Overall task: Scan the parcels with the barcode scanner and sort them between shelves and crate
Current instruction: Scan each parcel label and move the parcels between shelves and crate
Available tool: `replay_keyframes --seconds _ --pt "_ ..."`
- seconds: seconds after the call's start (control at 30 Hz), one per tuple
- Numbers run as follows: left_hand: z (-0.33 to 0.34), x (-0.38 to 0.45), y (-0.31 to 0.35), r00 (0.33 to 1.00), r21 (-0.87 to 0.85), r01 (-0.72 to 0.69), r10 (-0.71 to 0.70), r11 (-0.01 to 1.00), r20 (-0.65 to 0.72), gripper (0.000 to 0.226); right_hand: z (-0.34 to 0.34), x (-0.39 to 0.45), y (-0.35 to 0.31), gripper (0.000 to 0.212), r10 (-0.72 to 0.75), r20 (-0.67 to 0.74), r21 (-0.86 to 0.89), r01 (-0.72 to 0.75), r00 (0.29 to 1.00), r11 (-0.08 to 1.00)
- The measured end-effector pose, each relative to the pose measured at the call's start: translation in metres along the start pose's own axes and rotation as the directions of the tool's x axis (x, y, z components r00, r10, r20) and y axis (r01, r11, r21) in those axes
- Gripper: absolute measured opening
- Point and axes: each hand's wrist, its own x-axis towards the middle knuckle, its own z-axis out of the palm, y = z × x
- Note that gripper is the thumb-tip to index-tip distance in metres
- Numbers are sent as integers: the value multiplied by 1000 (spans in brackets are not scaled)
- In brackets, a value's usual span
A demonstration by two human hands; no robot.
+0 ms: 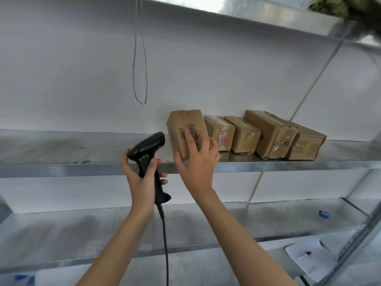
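Your right hand [198,162] grips the parcel [186,131] on the shelf [82,145]; left of it, your left hand [142,176] grasps the scanner [150,153].

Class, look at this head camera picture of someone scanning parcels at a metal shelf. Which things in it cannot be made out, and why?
- Barcode on the leftmost parcel: head view, partly covered by the right hand.
- Scanner trigger: hidden under the left hand.
- Crate: outside the frame.
- Green object on the top shelf: cut off by the edge, blurred.
- Paper print: too small.
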Motion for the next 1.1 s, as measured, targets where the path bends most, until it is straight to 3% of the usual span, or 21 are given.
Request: replay_keyframes --seconds 0.23,0.4,0.57,0.73,0.8,0.87,1.0,1.1 --pt "-4 -8 -1 998 -82 5 -10 997 -65 64 -10 -49 -14 54 -43 -61 54 46 997 997" --pt "-18 -12 -12 990 -115 125 -132 986 -56 59 -17 -87 -21 59 3 -9 96 -2 1000 995" --pt "-28 -19 -11 984 -172 166 -175 971 -35 54 -26 -113 -28 63 166 139 326 -204 976 923" --pt "-38 -30 -7 995 -139 101 -103 985 -6 53 -37 -116 -31 95 243 285 361 -339 927 869" --pt "-39 -35 -9 997 -88 71 -69 994 29 56 -38 -115 -32 112 292 336 304 -397 895 866" --pt "-39 -39 -11 997 -37 51 -48 998 62 58 -38 -111 -31 116 333 345 263 -431 878 863" --pt "-44 -41 -15 996 -36 63 -61 997 59 61 -38 -113 -26 106 260 200 280 -310 945 909" --pt "-50 -42 -20 994 -58 112 -112 992 5 58 -45 -123 -25 98 181 168 350 -230 969 908"
